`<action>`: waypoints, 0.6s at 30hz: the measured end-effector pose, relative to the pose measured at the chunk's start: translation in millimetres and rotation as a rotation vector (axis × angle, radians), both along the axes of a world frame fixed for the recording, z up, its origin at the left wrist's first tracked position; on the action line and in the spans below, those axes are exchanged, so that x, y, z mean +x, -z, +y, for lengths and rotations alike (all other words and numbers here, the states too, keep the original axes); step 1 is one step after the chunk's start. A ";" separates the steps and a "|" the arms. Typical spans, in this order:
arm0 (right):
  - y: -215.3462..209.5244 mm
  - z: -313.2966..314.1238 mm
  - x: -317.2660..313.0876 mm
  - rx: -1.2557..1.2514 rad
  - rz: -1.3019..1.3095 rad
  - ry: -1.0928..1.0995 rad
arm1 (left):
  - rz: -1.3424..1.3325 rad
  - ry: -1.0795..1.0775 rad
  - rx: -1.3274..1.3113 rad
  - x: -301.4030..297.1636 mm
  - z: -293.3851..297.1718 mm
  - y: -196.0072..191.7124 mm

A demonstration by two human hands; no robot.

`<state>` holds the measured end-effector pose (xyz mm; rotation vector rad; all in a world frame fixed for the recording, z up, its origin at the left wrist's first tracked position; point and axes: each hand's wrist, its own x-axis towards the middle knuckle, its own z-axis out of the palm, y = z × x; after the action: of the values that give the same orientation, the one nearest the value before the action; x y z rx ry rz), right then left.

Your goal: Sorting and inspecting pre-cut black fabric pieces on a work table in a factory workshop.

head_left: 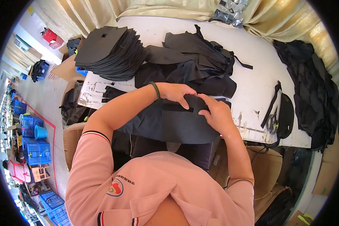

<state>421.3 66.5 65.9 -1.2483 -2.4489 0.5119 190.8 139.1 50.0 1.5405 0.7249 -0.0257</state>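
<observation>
My left grip (177, 92) and right grip (219, 116) pinch the black panel (190, 128) along its far edge. I'd best keep it evenly flat.

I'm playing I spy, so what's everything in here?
table: one, white, centre
panel stack: one, black, table's left
cloth pile: one, black, beside stack
worked cloth: count unclear, black, at hands
pouch: one, black, table's right
scissors: one, greyish, by pouch
cloth heap: one, black, far right
curtains: several, gold, behind table
baskets: several, blue, left floor
boxes: several, brown, around table
shirt: one, pink, person's
bracelet: one, green, left wrist
left hand: one, on cloth
right hand: one, on cloth
</observation>
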 end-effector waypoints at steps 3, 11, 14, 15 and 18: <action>2.2 -5.4 2.4 0.084 -0.011 0.004 | 0.005 0.013 0.017 7.6 -0.7 -3.0; 5.6 -15.6 -6.3 0.284 -0.087 0.090 | -0.072 0.022 -0.052 6.6 1.9 -3.1; 3.9 -18.5 -8.7 0.337 -0.146 0.108 | -0.192 -0.023 -0.044 5.8 1.6 2.3; 4.7 -18.6 -9.3 0.337 -0.145 0.107 | -0.191 -0.024 -0.044 5.3 1.4 4.1; 12.7 -16.1 -8.4 0.318 -0.148 0.118 | -0.157 -0.066 0.075 7.4 -1.9 1.9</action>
<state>412.9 50.4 53.2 -1.3215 -2.4320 -0.0043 198.2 137.1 48.1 1.5694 0.6571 0.1721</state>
